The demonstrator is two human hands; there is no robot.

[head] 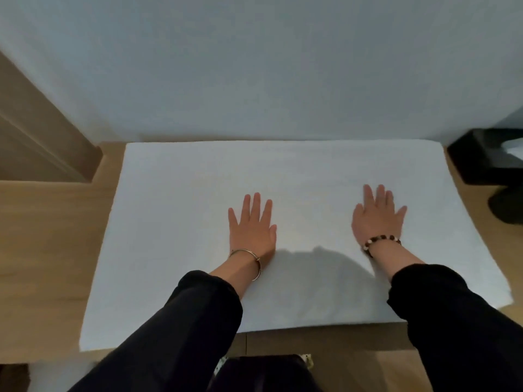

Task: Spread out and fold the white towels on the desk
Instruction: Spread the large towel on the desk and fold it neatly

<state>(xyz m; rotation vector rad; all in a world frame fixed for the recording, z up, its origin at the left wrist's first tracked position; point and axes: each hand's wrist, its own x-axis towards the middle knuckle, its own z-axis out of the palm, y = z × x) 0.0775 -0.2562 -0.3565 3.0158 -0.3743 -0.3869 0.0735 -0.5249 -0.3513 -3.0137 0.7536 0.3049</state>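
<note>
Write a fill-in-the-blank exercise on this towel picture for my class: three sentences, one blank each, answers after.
On the white towel, the left hand and the right hand lie with palms facing ____.
The beaded bracelet is on the ____ wrist.
Both sleeves are ____ in colour.
Answers: down; right; black.

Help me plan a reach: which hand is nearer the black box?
Right. The right hand lies flat on the towel left of the black box; the left hand lies farther left.
</note>
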